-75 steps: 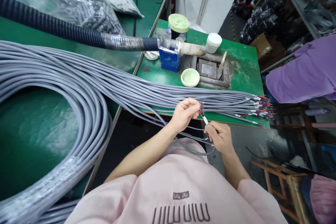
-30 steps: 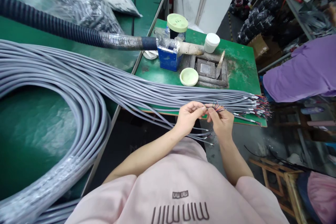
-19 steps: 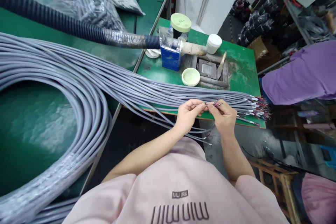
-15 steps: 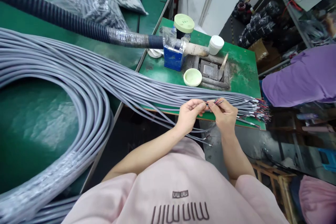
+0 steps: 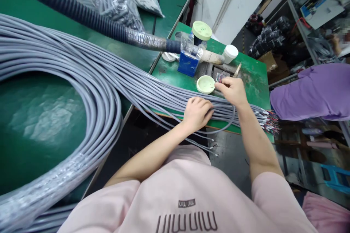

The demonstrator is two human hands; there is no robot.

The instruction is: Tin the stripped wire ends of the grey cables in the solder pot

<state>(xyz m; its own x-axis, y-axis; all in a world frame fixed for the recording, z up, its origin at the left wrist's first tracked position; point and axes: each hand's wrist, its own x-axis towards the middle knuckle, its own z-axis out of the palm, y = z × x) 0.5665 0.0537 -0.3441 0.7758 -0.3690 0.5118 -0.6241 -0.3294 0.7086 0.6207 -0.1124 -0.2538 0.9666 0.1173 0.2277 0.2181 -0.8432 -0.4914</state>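
Clock places run from the wearer's chest, with twelve straight ahead. Closest, toward one o'clock, a few loose cable ends (image 5: 213,148) stick out past the near edge of a green workbench (image 5: 258,76). At twelve, the left hand (image 5: 197,112) lies over a thick bundle of grey cables (image 5: 164,94), back upward, fingers loosely curled; whether it grips anything cannot be told. Just beyond, at one o'clock, the right hand (image 5: 232,89) pinches one cable near its end. This held cable (image 5: 218,131) appears to loop back below the wrist, and its thin coloured wires (image 5: 219,77) poke out past the fingertips.

The held cable is probably light but springy, its loop likely to tug back; the wires look soft and easily bent or snagged. The jacket just behind them seems the surest hold.

The bundle lies between body and bench top, a low ridge to reach across. Beside the fingertips, at twelve, sits a pale green dish (image 5: 205,85), dark strands reaching over it. Farther along twelve, a blue box (image 5: 188,64) and the nozzle (image 5: 212,57) of a ribbed hose (image 5: 93,20) crowd the space; a white tub (image 5: 230,54) stands slightly right. Farthest, at two, is a person in purple (image 5: 314,91).
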